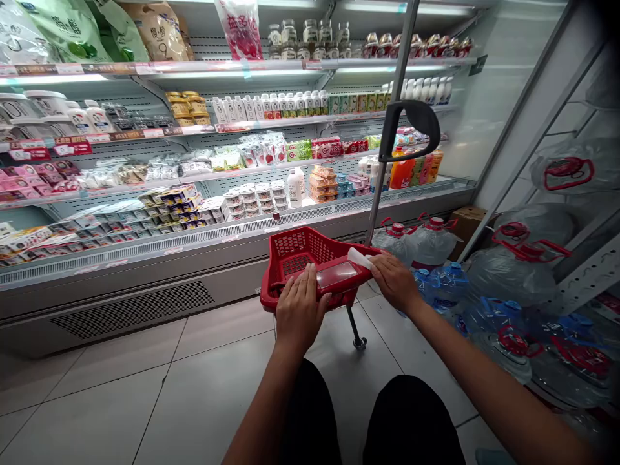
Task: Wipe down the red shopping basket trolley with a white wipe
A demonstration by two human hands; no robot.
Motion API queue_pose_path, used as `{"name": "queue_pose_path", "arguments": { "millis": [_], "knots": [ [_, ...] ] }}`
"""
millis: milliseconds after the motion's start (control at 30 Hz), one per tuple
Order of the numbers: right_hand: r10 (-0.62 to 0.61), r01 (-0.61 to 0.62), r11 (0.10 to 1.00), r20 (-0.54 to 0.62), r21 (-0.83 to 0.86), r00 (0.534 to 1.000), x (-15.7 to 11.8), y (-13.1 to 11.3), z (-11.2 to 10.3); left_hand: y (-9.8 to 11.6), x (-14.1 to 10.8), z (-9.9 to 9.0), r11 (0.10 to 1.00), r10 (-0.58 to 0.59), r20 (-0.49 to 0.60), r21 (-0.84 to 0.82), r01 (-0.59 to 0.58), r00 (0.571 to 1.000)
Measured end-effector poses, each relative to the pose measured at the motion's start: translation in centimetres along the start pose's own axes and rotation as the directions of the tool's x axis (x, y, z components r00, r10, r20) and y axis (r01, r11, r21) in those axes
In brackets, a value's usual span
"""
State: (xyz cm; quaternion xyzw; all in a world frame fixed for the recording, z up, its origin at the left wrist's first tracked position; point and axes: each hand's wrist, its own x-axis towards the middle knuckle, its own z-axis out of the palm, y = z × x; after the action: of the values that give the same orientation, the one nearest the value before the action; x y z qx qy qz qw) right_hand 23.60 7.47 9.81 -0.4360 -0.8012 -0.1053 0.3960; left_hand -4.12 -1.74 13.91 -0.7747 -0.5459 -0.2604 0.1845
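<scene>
A red plastic shopping basket with perforated walls sits in front of my knees, its near rim facing me. My left hand rests on that rim, fingers stretched over it and thumb out to the side. At the rim's right corner, my right hand is closed on a white wipe and presses it to the red plastic. Between both hands lies a clear label panel on the rim. A grey pole with a black handle rises behind the basket's right side. My right fingertips are partly hidden.
A refrigerated display case with stocked shelves runs along the back. Large water bottles with red handles and blue-capped bottles crowd the right. A caster touches the tiled floor below the basket.
</scene>
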Motion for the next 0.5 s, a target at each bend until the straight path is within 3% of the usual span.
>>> {"name": "queue_pose_path", "arguments": {
  "millis": [167,300,400,500],
  "knots": [
    [0.025,-0.025,1.0,-0.017,-0.007,1.0,0.6,2.0,-0.2,0.4,0.2,0.3,1.0,0.015,-0.017,-0.005,-0.015,1.0],
    [0.06,-0.06,0.998,-0.077,0.007,0.995,-1.0,-0.7,0.7,0.5,0.3,0.5,1.0,-0.002,-0.02,0.015,0.002,1.0],
    [0.011,-0.009,1.0,-0.103,0.02,0.995,-2.8,-3.3,1.4,0.2,0.2,0.5,0.999,0.004,-0.018,0.031,-0.004,1.0],
    [-0.067,0.07,0.997,-0.078,0.031,0.995,-3.7,-3.3,1.3,-0.4,0.1,0.2,0.999,0.044,-0.022,0.026,-0.043,0.999]
  ]
}}
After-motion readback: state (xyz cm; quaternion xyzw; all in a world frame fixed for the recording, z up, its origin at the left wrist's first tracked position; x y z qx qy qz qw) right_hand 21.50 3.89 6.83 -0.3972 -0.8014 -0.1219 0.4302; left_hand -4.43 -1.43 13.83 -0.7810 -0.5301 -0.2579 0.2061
